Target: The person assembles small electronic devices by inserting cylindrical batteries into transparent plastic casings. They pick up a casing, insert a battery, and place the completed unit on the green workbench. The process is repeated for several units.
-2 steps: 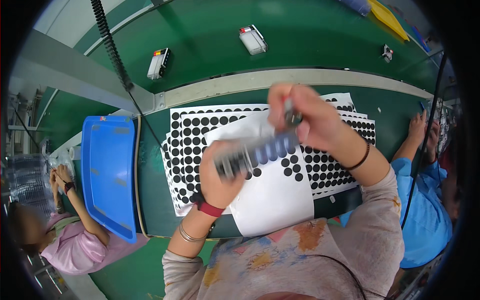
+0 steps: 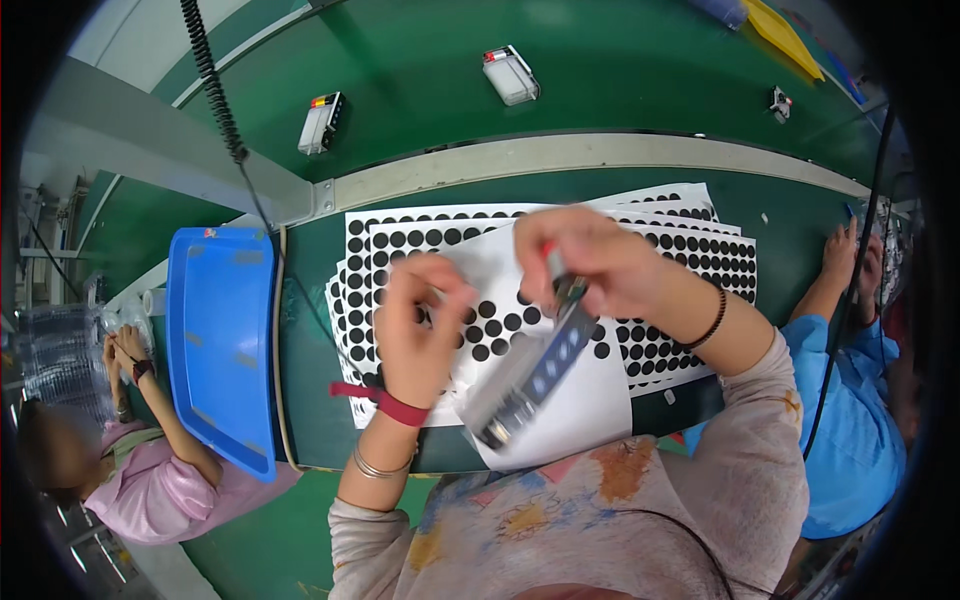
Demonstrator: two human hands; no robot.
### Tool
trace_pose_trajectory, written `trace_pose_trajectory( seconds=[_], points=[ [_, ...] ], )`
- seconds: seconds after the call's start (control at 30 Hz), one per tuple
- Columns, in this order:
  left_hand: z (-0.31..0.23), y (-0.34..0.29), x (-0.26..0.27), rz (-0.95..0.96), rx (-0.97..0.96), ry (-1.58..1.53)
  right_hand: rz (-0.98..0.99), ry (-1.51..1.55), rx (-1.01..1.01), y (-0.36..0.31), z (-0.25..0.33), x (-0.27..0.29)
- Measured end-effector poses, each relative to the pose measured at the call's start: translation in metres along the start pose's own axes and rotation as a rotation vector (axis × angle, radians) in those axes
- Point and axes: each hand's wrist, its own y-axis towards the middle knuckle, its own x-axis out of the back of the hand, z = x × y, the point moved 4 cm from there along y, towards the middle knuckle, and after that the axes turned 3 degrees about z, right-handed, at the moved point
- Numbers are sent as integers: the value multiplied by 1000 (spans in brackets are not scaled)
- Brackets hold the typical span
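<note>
Though in hand (image 2: 592, 258), device (image 2: 541, 376) blurry.

Light: bright | blur: held device (image 2: 547, 368) | distortion: bent edges | rim: black

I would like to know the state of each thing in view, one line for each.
Left hand: fingers bent; whether it holds anything, cannot tell.
Right hand: closed on the long device.
Long device: held, slanting, blurred.
Top sheet: partly dotted, bare lower down.
Blue tray: inner side up.
Far white devices: lying apart.
Coiled cord: hanging.
</note>
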Motion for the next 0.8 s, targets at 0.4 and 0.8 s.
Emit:
trace_pose_trajectory(
  seconds=[0.4,0.8],
  points=[
    [-45,-3,4,45,-483,213,-148,54,-198,11,-38,-3],
    [-41,-5,6,86,-456,190,-199,65,-249,11,-36,-2]
  ],
)
